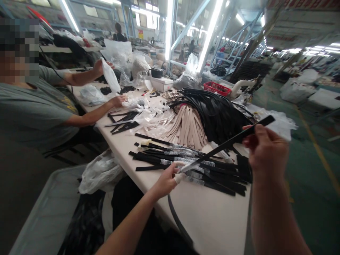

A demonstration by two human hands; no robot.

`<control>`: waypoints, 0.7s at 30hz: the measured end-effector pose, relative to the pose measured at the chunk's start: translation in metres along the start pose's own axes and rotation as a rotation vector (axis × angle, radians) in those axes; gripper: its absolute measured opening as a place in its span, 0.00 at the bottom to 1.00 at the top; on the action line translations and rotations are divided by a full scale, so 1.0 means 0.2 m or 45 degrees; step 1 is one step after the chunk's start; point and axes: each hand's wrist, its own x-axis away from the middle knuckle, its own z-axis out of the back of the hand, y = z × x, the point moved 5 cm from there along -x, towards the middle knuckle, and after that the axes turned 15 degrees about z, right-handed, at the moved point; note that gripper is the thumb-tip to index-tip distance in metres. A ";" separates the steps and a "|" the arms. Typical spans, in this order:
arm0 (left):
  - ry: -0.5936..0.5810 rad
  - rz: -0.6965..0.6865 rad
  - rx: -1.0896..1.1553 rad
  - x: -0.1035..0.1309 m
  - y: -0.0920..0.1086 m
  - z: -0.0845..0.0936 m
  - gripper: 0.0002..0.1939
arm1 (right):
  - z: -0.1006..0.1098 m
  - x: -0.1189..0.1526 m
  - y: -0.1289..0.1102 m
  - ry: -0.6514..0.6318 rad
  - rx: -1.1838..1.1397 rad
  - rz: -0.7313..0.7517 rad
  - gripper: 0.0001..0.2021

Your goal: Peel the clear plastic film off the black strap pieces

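Note:
A long black strap [225, 144] runs diagonally between my two hands above the table. My right hand [265, 145] pinches it close to its upper end, raised at the right. Lower down, my left hand [168, 180] has its fingers closed on the strap's other part, where a white plastic wrap [187, 166] covers it; a pale cover is on one finger. Beneath the held strap lies a row of black straps [223, 177], several with clear plastic around their middles. Beyond them are a fanned bundle of beige strips [188, 127] and a heap of black straps [212, 109].
A co-worker [34, 109] at the left handles a white plastic bag [110, 76]. Loose plastic sleeves [154, 115] lie mid-table, with a red basket [217, 88] and a white box [161, 84] behind. A grey bin [45, 209] stands at lower left.

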 end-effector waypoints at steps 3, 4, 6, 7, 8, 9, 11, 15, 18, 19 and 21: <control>0.185 -0.189 -0.419 0.01 0.19 0.18 0.14 | 0.37 -0.08 0.27 0.217 0.150 -0.175 0.07; 0.244 -0.230 -0.539 -0.01 0.21 0.23 0.13 | 0.45 -0.07 0.38 0.142 0.295 -0.272 0.09; 0.340 -0.273 -0.783 -0.09 0.19 0.29 0.14 | 0.57 0.03 0.58 -0.015 0.624 -0.391 0.14; 0.381 -0.289 -0.925 -0.14 0.15 0.30 0.17 | 0.60 0.09 0.66 -0.030 0.721 -0.403 0.18; 0.418 -0.309 -1.076 -0.20 0.11 0.31 0.21 | 0.62 0.15 0.72 -0.036 0.825 -0.387 0.23; 0.452 -0.333 -1.221 -0.26 0.06 0.30 0.24 | 0.62 0.20 0.77 -0.049 0.908 -0.355 0.28; 0.513 -0.390 -1.438 -0.38 -0.03 0.28 0.27 | 0.55 0.25 0.85 -0.156 1.039 -0.286 0.32; 0.646 -0.433 -1.555 -0.56 -0.13 0.24 0.27 | 0.27 0.14 1.07 -0.608 1.085 -0.221 0.15; 0.733 -0.403 -1.522 -0.59 -0.15 0.25 0.26 | 0.05 -0.01 1.26 -0.844 1.135 -0.220 0.12; 0.745 -0.394 -1.507 -0.58 -0.16 0.25 0.25 | 0.00 -0.04 1.32 -0.900 1.168 -0.237 0.12; 0.749 -0.375 -1.478 -0.55 -0.17 0.26 0.24 | -0.10 -0.07 1.43 -0.997 1.243 -0.289 0.12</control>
